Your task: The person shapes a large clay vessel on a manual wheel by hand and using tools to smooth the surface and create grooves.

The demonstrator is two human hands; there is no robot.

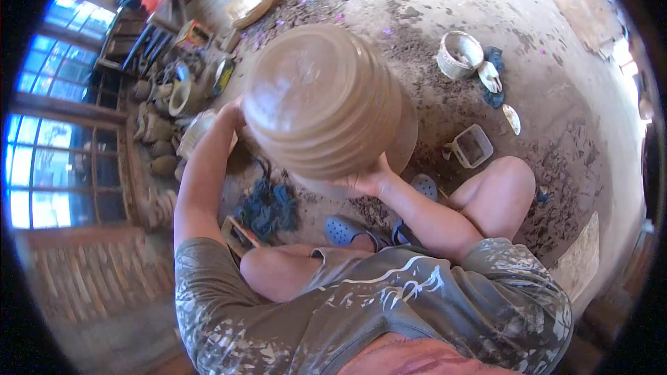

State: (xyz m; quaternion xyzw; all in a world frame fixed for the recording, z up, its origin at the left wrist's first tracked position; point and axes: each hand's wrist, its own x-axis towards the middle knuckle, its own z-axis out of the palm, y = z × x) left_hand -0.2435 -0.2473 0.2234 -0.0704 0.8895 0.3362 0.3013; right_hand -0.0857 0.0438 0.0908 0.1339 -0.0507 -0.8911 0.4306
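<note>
A big brown clay pot [313, 97] with ribbed walls is between my two hands, its flat round end turned up toward me. My left hand [240, 112] presses against its left side, with most fingers hidden behind the wall. At the lower right, my right hand [367, 179] curves under the ribbed side and grips it. A smooth, wider round edge [406, 135] shows beyond the ribs; whether it is the pot's rim or a disc under it, I cannot tell.
Dark blue-green netting or cloth [269, 208] lies near my left knee. On the clay-spattered floor to the right are a round tub [459, 55], a square plastic container [472, 146] and a blue rag [494, 97]. Several pots [164, 160] crowd the left wall by the windows.
</note>
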